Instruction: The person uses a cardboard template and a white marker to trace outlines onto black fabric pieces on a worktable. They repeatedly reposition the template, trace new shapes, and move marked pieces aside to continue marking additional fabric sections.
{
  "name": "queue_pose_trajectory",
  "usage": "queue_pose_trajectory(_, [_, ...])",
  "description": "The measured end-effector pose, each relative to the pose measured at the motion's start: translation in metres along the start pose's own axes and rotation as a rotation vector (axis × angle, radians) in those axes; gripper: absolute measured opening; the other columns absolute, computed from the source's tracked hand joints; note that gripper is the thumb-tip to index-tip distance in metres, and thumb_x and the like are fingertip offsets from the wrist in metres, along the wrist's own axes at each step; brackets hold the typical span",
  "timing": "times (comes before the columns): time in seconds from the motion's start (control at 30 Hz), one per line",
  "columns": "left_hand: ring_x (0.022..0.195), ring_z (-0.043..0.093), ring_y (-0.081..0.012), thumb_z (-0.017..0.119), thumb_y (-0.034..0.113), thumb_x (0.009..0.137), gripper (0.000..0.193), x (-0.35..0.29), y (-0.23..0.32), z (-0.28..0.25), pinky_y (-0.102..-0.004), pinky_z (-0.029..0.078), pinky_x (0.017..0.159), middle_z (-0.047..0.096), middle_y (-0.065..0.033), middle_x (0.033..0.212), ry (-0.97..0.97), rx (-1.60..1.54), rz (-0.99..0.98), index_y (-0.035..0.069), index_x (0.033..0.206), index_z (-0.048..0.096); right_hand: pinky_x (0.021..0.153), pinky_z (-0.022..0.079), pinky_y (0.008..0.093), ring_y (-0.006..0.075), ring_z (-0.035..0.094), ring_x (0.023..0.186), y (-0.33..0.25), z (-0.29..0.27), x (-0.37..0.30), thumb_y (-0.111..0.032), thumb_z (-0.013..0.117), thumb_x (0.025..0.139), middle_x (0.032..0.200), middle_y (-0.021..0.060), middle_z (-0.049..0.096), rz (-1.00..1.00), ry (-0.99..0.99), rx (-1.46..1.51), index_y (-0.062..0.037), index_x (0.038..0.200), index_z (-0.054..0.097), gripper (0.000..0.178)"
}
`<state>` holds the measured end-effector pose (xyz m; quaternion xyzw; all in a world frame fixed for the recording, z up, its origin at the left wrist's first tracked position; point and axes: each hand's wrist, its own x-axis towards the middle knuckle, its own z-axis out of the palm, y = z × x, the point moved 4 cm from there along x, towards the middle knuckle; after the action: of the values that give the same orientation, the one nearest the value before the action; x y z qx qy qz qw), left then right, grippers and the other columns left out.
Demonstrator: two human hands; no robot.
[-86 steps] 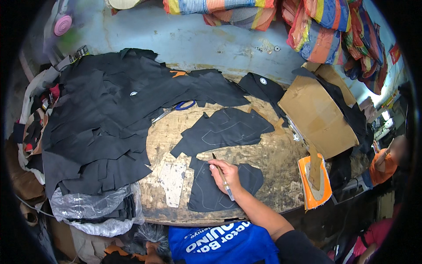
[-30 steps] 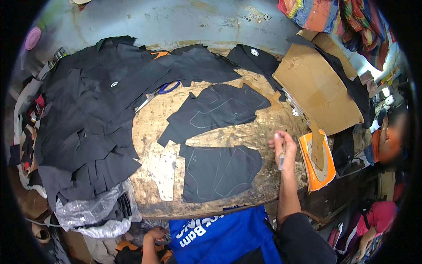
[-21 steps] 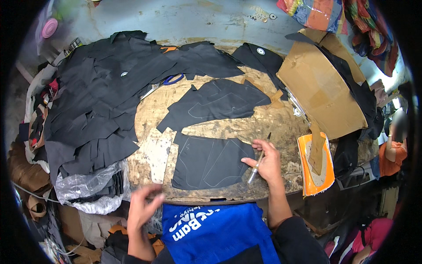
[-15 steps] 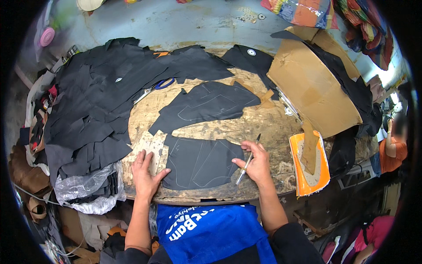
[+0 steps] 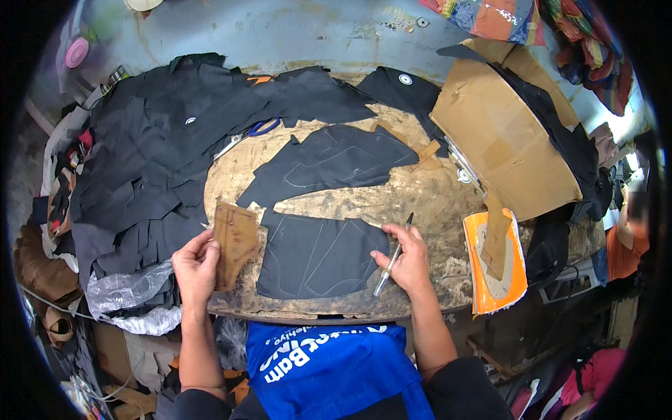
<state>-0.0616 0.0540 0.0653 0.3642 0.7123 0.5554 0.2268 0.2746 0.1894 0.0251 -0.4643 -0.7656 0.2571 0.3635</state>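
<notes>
A brown cardboard pattern piece (image 5: 236,246) stands tilted up at the table's left front, pinched between the thumb and fingers of my left hand (image 5: 197,264). My right hand (image 5: 406,260) holds a clear pen (image 5: 394,255) with a dark end pointing away from me. Its fingertips touch the right edge of a black fabric piece (image 5: 318,255) marked with pale outlines, which lies flat between my hands. Behind that lies a second black fabric piece (image 5: 329,162) with similar chalky outlines.
Black fabric scraps (image 5: 143,154) heap over the table's left and back. Blue-handled scissors (image 5: 262,128) lie at the heap's edge. On the right are a cardboard box (image 5: 507,129) and an orange-edged booklet (image 5: 518,276) with a brown template on it. A person in orange (image 5: 628,241) is at far right.
My left hand has gone from lying flat on the table to holding up the brown pattern piece, shifting left. The pale piece beneath it no longer shows. My right hand stays nearly still.
</notes>
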Motion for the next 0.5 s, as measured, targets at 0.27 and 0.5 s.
queue_pose_trajectory(0.27, [0.071,0.061,-0.0082,0.062,-0.002,0.082,0.036,-0.022,-0.038,0.085,-0.0195,0.049,0.066,0.067,-0.0095,0.085,-0.202,-0.283,-0.35,-0.012,0.116,0.055,0.073,0.045,0.0371,0.0269,0.056,0.079,0.002,0.003,0.001,-0.014,0.08,0.057,0.083,0.0092,0.063,0.031,-0.016,0.025,-0.0093,0.103,0.063,0.049])
queue_pose_trajectory(0.5, [0.076,0.065,-0.0111,0.068,-0.006,0.076,0.045,-0.012,-0.03,0.084,-0.02,0.052,0.068,0.067,-0.0123,0.091,-0.243,-0.31,-0.334,-0.013,0.118,0.052,0.076,0.049,0.0347,0.0248,0.059,0.084,0.004,0.003,0.002,-0.012,0.082,0.056,0.09,0.01,0.063,0.023,-0.016,0.027,-0.0062,0.103,0.063,0.051])
